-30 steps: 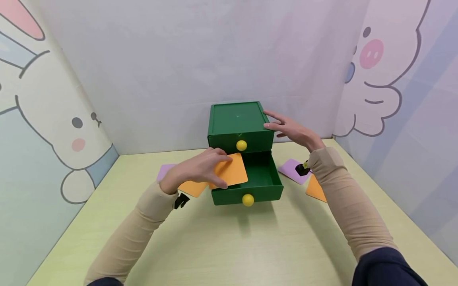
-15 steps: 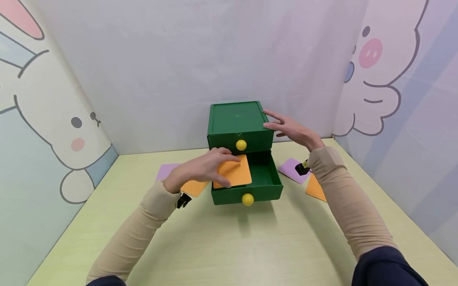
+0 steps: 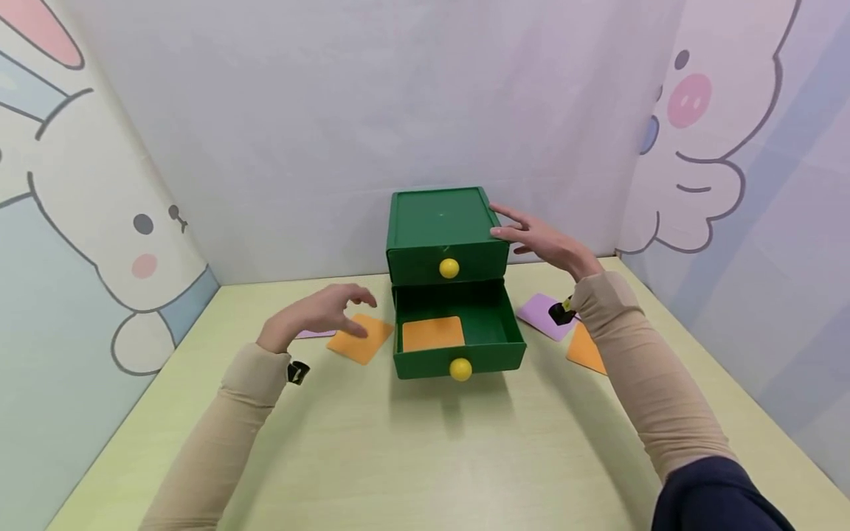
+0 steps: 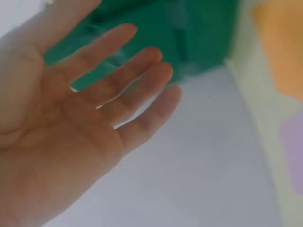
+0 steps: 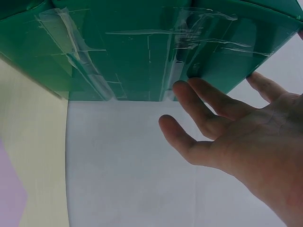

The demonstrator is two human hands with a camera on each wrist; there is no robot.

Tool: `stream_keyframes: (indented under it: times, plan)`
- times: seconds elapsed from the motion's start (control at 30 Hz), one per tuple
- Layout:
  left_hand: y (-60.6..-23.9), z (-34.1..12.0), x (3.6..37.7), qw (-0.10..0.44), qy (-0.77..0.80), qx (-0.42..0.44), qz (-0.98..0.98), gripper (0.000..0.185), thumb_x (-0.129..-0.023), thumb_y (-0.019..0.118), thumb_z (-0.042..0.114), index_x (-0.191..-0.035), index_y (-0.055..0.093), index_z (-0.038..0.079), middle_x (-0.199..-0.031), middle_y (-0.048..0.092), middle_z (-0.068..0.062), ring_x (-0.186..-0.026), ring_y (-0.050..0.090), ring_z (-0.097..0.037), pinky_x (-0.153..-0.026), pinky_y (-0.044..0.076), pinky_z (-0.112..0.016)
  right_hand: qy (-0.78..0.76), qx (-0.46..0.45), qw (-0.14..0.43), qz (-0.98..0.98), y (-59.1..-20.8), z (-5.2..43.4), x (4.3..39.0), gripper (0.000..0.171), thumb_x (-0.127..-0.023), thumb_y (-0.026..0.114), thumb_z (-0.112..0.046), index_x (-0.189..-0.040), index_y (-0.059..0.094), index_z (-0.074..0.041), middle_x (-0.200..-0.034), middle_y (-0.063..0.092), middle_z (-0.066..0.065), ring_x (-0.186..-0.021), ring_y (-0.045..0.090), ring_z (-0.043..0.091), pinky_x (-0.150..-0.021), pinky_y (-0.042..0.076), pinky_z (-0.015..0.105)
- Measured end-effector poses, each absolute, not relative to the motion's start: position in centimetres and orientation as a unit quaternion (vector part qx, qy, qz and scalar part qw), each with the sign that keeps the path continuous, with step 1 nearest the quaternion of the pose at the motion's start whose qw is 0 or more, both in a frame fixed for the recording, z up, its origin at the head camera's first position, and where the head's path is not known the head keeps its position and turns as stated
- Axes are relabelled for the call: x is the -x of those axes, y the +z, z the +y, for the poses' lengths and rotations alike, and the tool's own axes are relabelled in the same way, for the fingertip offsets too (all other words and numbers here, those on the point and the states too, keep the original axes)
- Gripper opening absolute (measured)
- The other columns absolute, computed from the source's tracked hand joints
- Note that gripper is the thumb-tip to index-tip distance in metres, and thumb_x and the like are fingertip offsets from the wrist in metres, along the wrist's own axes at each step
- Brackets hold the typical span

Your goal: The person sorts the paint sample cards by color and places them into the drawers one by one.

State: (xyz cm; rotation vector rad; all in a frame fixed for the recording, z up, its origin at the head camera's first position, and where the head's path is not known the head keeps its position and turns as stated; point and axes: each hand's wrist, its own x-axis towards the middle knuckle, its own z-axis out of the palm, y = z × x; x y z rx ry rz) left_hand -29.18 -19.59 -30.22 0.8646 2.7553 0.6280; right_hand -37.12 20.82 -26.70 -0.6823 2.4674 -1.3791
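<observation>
Orange card [image 3: 433, 334] now lying in left part of pulled-out lower drawer [image 3: 491, 359]; half second ago my left hand [image 3: 322, 310] was on it. That hand now drawn back leftward, apart from card, fingers spread and loosely bent, near second orange card [image 3: 365, 345] on counter [image 3: 425, 464]. My right hand [image 3: 541, 240] unmoved, fingers spread, tips touching right side of green cabinet [image 3: 440, 217]. Purple card [image 3: 544, 316], third orange card [image 3: 584, 349] lying right of cabinet.
</observation>
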Motion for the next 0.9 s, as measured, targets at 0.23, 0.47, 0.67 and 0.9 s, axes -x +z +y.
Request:
stream_keyframes:
  times: [0.23,0.47,0.67,0.9]
  plan:
    - [-35.8,-21.7,32.4,0.185,0.116,-0.267,0.939,0.085,-0.074,0.083,0.015,-0.147,0.039,0.013,-0.159,0.022,-0.02,-0.144,0.016,-0.049,-0.11,0.03,-0.065,-0.466,0.237,0.113,0.845,-26.5,20.8,36.9,0.067,-0.098,0.05,-0.046,-0.154,0.012,-0.041,-0.164,0.003,-0.004,-0.148,0.019,0.031,-0.114,0.028,0.06]
    - [-37.4,-21.2,33.4,0.214,0.068,-0.259,0.939,0.094,-0.073,0.08,0.01,-0.152,0.03,0.019,-0.163,0.013,-0.014,-0.149,0.007,-0.042,-0.111,0.025,-0.068,-0.466,0.235,0.113,0.846,-26.6,20.8,36.8,0.067,-0.098,0.05,-0.045,-0.154,0.012,-0.041,-0.164,0.003,-0.002,-0.148,0.019,0.031,-0.113,0.03,0.061]
    - [-37.6,-20.8,33.8,0.206,0.074,-0.236,0.947,0.092,-0.076,0.08,0.015,-0.152,0.03,0.022,-0.162,0.016,-0.011,-0.149,0.01,-0.039,-0.109,0.031,-0.065,-0.47,0.232,0.111,0.844,-26.6,20.7,36.8,0.067,-0.098,0.05,-0.047,-0.154,0.013,-0.042,-0.164,0.004,-0.004,-0.148,0.02,0.03,-0.113,0.03,0.06]
    - [-37.9,-20.9,33.9,0.189,0.09,-0.221,0.953,0.09,-0.074,0.083,0.023,-0.15,0.035,0.023,-0.16,0.023,-0.014,-0.146,0.021,-0.04,-0.106,0.036,-0.064,-0.476,0.229,0.114,0.842,-26.7,20.7,36.9,0.068,-0.097,0.051,-0.046,-0.154,0.014,-0.041,-0.164,0.006,-0.004,-0.148,0.02,0.03,-0.113,0.03,0.06]
